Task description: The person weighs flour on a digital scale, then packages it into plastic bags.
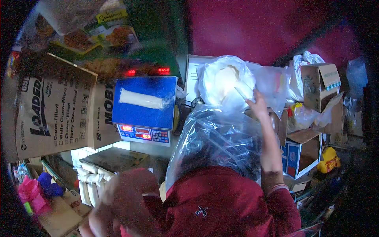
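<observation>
My right hand (258, 104) reaches over a white plastic bag (209, 81) of white, grainy or powdery contents (228, 77). Its fingers are closed on what looks like a pale scoop (244, 91), slanting toward the contents. My left hand (96, 223) is low at the left, smeared by motion, so its fingers cannot be made out. It is nearest to a stack of filled white packets (92, 183). A long white packet (142, 98) lies on the blue plate of a digital scale (144, 120) with lit red numbers.
A large printed carton (55, 110) stands left of the scale. Clear plastic sheeting (221, 138) spreads in front of my chest. Opened boxes (321, 85) and a blue-sided carton (302, 156) crowd the right. Pink bundles (31, 195) lie at lower left.
</observation>
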Motion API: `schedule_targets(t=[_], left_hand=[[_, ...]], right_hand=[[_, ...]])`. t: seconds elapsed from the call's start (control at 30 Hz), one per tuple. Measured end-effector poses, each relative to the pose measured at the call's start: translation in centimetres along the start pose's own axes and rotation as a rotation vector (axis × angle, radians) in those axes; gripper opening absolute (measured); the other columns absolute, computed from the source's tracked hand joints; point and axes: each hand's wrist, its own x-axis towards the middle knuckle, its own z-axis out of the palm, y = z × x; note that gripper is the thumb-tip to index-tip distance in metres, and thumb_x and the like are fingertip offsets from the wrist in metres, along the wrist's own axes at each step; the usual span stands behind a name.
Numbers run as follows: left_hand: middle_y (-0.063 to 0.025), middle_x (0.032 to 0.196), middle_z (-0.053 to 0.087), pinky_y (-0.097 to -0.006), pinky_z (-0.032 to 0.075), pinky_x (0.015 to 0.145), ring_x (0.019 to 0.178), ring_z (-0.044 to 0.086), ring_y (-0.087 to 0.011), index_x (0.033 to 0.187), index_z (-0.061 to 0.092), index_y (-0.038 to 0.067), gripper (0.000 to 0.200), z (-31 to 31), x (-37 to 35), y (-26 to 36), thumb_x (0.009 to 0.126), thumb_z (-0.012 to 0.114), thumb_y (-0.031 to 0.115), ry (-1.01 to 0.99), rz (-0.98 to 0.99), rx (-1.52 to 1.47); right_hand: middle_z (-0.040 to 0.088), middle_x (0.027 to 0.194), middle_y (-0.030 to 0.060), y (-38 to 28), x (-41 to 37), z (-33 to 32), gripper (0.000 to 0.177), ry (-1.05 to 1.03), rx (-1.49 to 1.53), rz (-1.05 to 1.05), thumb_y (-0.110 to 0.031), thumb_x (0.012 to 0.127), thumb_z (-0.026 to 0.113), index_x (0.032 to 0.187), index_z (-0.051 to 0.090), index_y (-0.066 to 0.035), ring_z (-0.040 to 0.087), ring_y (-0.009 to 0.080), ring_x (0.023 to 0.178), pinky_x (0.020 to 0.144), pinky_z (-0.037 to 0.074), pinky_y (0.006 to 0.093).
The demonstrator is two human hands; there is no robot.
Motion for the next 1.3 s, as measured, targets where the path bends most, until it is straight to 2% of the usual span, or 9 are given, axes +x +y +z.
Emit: schedule_targets(t=[0.13, 0.27, 0.43, 0.53, 0.73, 0.93, 1.07, 1.23, 1.3], left_hand=[[-0.0086, 0.105, 0.051, -0.029, 0.044, 0.073, 0.083, 0.057, -0.0174, 0.107, 0.047, 0.0, 0.032, -3.7, -2.3, -4.7, 0.077, 0.058, 0.008, 0.456, -0.562, 0.459], [-0.0126, 0.093, 0.058, -0.0344, 0.047, 0.071, 0.08, 0.059, -0.0263, 0.1, 0.054, 0.004, 0.031, -11.8, -10.0, -11.9, 0.074, 0.068, 0.011, 0.094, -0.908, 1.433], [-0.0128, 0.09, 0.058, -0.0448, 0.049, 0.062, 0.077, 0.061, -0.036, 0.098, 0.049, 0.008, 0.036, -13.0, -14.0, -15.4, 0.076, 0.066, 0.031, -0.069, -1.017, 1.693], [-0.0133, 0.079, 0.059, -0.0449, 0.049, 0.059, 0.069, 0.061, -0.0329, 0.09, 0.052, 0.007, 0.023, -14.2, -15.4, -16.6, 0.079, 0.061, 0.025, -0.095, -0.98, 1.812], [-0.0177, 0.076, 0.062, -0.0469, 0.05, 0.061, 0.07, 0.062, -0.0362, 0.082, 0.057, 0.005, 0.014, -16.2, -14.8, -15.6, 0.086, 0.05, 0.018, 0.022, -0.798, 1.791], [-0.0192, 0.081, 0.063, -0.0396, 0.049, 0.067, 0.076, 0.062, -0.0348, 0.087, 0.062, 0.002, 0.017, -14.8, -5.2, -10.4, 0.084, 0.055, 0.017, 0.259, -0.742, 1.51], [-0.0195, 0.081, 0.064, -0.0364, 0.049, 0.068, 0.077, 0.064, -0.0323, 0.088, 0.063, 0.001, 0.018, -12.3, -1.5, -12.1, 0.082, 0.057, 0.016, -0.022, -0.625, 1.466], [-0.0104, 0.08, 0.066, -0.0299, 0.048, 0.067, 0.073, 0.062, -0.0155, 0.093, 0.064, 0.0, 0.02, -4.7, 2.0, -16.6, 0.081, 0.059, 0.015, -0.083, -0.674, 1.133], [-0.0123, 0.078, 0.065, -0.0297, 0.048, 0.065, 0.071, 0.062, -0.0159, 0.091, 0.063, -0.001, 0.018, 0.0, 3.1, -18.9, 0.082, 0.059, 0.014, -0.174, -0.681, 1.068]], right_hand=[[0.047, 0.129, 0.0164, -0.3, 2.7, 4.0, 0.079, -0.124, -0.119, 0.036, -0.039, 0.071, 0.07, 0.135, 0.035, -0.008, 0.045, 0.0308, 0.12, 0.099, 0.024, 0.057], [0.033, 0.141, 0.0148, -1.4, 2.0, 4.6, 0.086, -0.13, -0.317, -0.001, -0.045, 0.072, 0.067, 0.14, 0.025, -0.013, 0.032, 0.0293, 0.13, 0.102, 0.018, 0.059], [0.029, 0.144, 0.0125, 0.2, -2.0, 0.5, 0.079, -0.046, -0.301, -0.079, -0.047, 0.076, 0.062, 0.14, 0.028, -0.015, 0.027, 0.0291, 0.133, 0.105, 0.013, 0.0582], [0.033, 0.142, 0.0117, 3.9, -5.8, -2.1, 0.072, 0.043, -0.268, -0.075, -0.042, 0.077, 0.062, 0.137, 0.034, -0.014, 0.029, 0.0293, 0.131, 0.104, 0.014, 0.0587], [0.042, 0.134, 0.0158, 7.4, -12.4, -5.6, 0.064, 0.165, -0.115, -0.057, -0.031, 0.076, 0.066, 0.131, 0.042, -0.008, 0.038, 0.0306, 0.126, 0.103, 0.021, 0.0519], [0.047, 0.13, 0.0175, 3.6, -14.8, -6.7, 0.055, 0.241, 0.047, -0.204, -0.024, 0.077, 0.066, 0.126, 0.047, -0.005, 0.042, 0.0334, 0.121, 0.102, 0.029, 0.0416], [0.047, 0.13, 0.0205, -1.3, -15.2, -8.5, 0.05, 0.284, 0.035, -0.316, -0.017, 0.077, 0.065, 0.123, 0.051, -0.003, 0.043, 0.0321, 0.122, 0.102, 0.032, 0.0391], [0.043, 0.132, 0.0165, -6.6, -16.1, -11.5, 0.045, 0.329, 0.142, -0.553, -0.025, 0.075, 0.067, 0.117, 0.058, -0.013, 0.039, 0.0364, 0.121, 0.101, 0.029, 0.0442], [0.041, 0.135, 0.0155, -8.3, -15.9, -13.1, 0.044, 0.369, 0.066, -0.674, -0.024, 0.074, 0.068, 0.117, 0.059, -0.017, 0.037, 0.0354, 0.123, 0.101, 0.027, 0.0468]])
